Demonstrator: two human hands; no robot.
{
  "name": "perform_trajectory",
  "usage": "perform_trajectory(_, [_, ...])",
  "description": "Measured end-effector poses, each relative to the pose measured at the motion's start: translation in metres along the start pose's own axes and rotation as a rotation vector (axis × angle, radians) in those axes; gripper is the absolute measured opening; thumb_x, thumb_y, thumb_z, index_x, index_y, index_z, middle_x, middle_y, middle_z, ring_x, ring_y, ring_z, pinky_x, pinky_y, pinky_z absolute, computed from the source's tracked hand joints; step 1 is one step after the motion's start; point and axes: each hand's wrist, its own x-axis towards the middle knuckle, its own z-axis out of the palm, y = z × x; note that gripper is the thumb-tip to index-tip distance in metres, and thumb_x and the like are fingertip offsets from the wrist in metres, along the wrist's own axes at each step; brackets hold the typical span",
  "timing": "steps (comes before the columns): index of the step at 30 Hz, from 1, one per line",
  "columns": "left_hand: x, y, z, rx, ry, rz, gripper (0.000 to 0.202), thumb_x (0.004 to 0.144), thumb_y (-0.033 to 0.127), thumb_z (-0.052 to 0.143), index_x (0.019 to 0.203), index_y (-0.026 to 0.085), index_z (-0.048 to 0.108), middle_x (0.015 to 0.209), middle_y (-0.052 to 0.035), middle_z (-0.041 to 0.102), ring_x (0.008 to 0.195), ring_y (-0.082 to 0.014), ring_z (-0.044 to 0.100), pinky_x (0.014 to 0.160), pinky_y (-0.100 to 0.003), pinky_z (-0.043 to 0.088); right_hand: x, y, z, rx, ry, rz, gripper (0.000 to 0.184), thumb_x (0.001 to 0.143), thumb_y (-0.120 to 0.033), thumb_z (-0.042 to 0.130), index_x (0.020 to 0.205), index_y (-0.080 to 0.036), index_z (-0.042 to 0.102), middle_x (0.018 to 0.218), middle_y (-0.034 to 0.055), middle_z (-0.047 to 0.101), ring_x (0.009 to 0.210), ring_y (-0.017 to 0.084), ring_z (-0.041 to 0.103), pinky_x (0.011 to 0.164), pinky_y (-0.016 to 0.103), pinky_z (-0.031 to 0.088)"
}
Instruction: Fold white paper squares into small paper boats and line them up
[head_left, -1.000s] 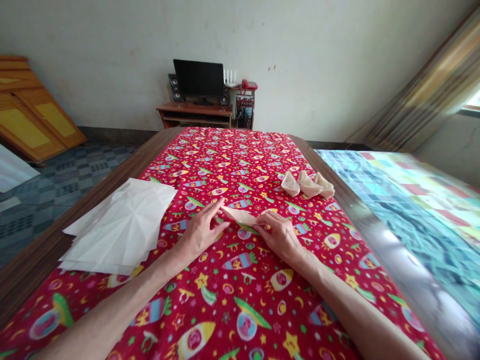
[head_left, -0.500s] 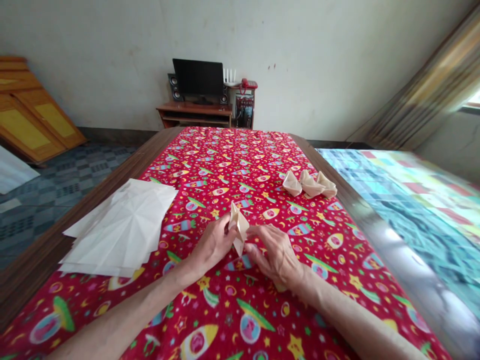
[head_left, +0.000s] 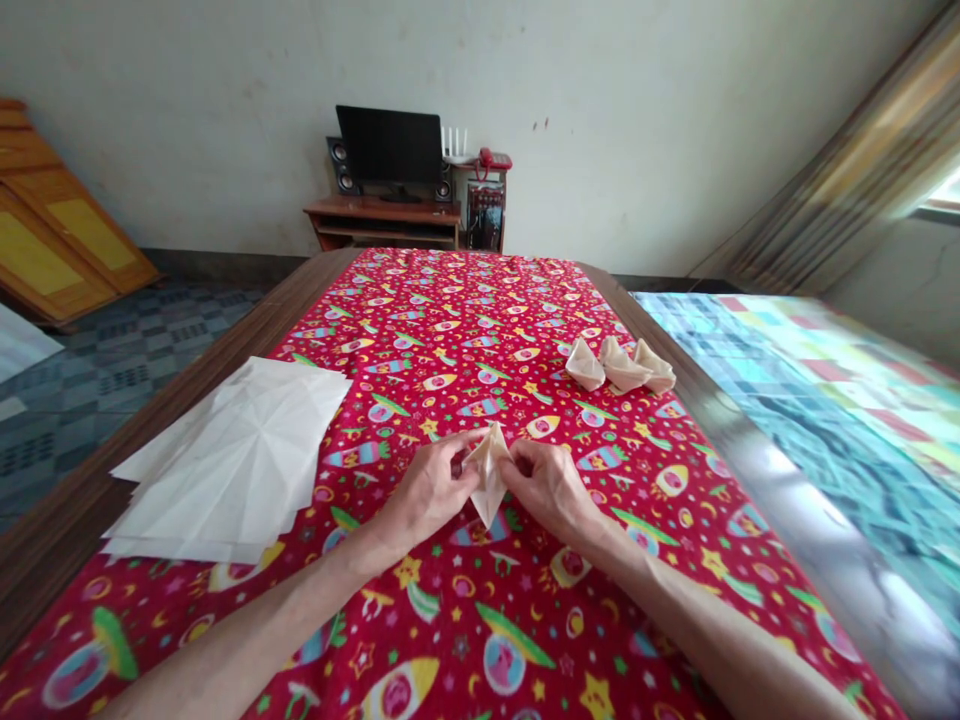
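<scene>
Hands, left and right, pinch a folded paper piece above the red tablecloth

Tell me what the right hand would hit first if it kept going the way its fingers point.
The right hand points left across the cloth, so it would likely meet the folded paper piece it already pinches, then the left hand.

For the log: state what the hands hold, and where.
Both hands, left hand and right hand, pinch a folded paper piece at its upper side edges.
</scene>
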Motion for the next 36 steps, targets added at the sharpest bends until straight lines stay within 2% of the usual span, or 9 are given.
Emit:
perform_trajectory(5, [0.003,-0.002,-0.002,-0.13,-0.037,-0.06,0.04,0.072,0.01,0.049,0.109,0.014,0.064,0.105,-0.0069,0.067,0.089,-0.0188,0.064,0.078,-0.027,0.051,0.001,-0.001,0.0,0.018,-0.03,0.015,0.023,0.075,-0.021,0.049,0.053,-0.018,0.041,0.048,-0.0058,0.04,0.046,0.006,0.036,0.047,0.02,0.025])
perform_trajectory(11, [0.002,-0.001,-0.008,-0.556,-0.206,-0.257,0.052,0.077,0.028,0.055,0.127,0.015,0.05,0.075,0.0015,0.058,0.042,-0.003,0.039,0.039,-0.015,0.03,0.004,0.001,0.001,0.034,-0.055,0.036,0.028,0.076,-0.021,0.05,0.052,-0.018,0.036,0.047,-0.0065,0.034,0.045,0.006,0.031,0.045,0.019,0.023])
perform_trajectory(14, [0.001,-0.003,-0.008,-0.648,-0.265,-0.272,0.053,0.08,0.043,0.057,0.124,0.013,0.052,0.065,0.0041,0.05,0.042,-0.0031,0.035,0.039,-0.015,0.026,0.004,0.0,-0.001,0.051,-0.071,0.032,0.027,0.084,-0.026,0.05,0.058,-0.018,0.045,0.049,-0.0062,0.039,0.045,0.007,0.035,0.045,0.019,0.026])
perform_trajectory(18, [0.002,-0.003,-0.004,-0.635,-0.223,-0.316,0.057,0.077,0.054,0.06,0.116,0.012,0.057,0.053,0.0067,0.046,0.04,-0.0048,0.035,0.039,-0.016,0.027,-0.002,-0.011,-0.011,-0.063,0.112,-0.133,0.024,0.089,-0.034,0.051,0.106,-0.017,0.055,0.084,0.0034,0.062,0.074,0.015,0.057,0.065,0.024,0.043])
perform_trajectory(20, [0.002,-0.002,-0.004,-0.622,-0.206,-0.342,0.057,0.077,0.055,0.06,0.114,0.012,0.059,0.056,0.0043,0.053,0.042,-0.0063,0.04,0.041,-0.017,0.03,-0.005,-0.018,-0.016,-0.165,0.129,-0.29,0.026,0.09,-0.032,0.052,0.112,-0.018,0.054,0.096,0.0077,0.063,0.088,0.019,0.057,0.076,0.03,0.044])
perform_trajectory(23, [0.002,-0.002,-0.004,-0.615,-0.19,-0.327,0.052,0.08,0.054,0.058,0.115,0.015,0.059,0.074,-0.001,0.064,0.055,-0.0111,0.054,0.049,-0.019,0.039,-0.007,-0.022,-0.019,-0.233,0.079,-0.374,0.021,0.09,-0.03,0.052,0.107,-0.018,0.058,0.088,0.0066,0.063,0.078,0.018,0.058,0.069,0.028,0.044])
perform_trajectory(27, [0.003,-0.003,-0.003,-0.584,-0.159,-0.278,0.051,0.08,0.052,0.059,0.116,0.016,0.06,0.082,-0.0029,0.068,0.068,-0.0167,0.061,0.056,-0.021,0.045,-0.005,-0.016,-0.015,-0.162,0.046,-0.314,0.015,0.091,-0.023,0.051,0.097,-0.018,0.063,0.076,0.003,0.063,0.067,0.013,0.057,0.061,0.023,0.042])
perform_trajectory(33, [-0.001,0.0,-0.004,-0.621,-0.203,-0.316,0.057,0.08,0.05,0.06,0.126,0.017,0.052,0.062,0.0027,0.058,0.051,-0.011,0.051,0.047,-0.019,0.037,-0.001,-0.01,-0.01,0.005,0.037,-0.136,0.017,0.087,-0.026,0.055,0.077,-0.018,0.066,0.066,-0.0007,0.063,0.057,0.009,0.055,0.056,0.019,0.04])
perform_trajectory(36, [-0.003,-0.002,-0.003,-0.683,-0.203,-0.309,0.066,0.081,0.048,0.06,0.136,0.018,0.039,0.068,0.0031,0.056,0.05,-0.0082,0.046,0.046,-0.018,0.036,0.009,-0.006,-0.021,0.03,0.068,0.03,0.019,0.083,-0.028,0.057,0.069,-0.018,0.067,0.06,-0.0018,0.062,0.053,0.009,0.052,0.051,0.019,0.037])
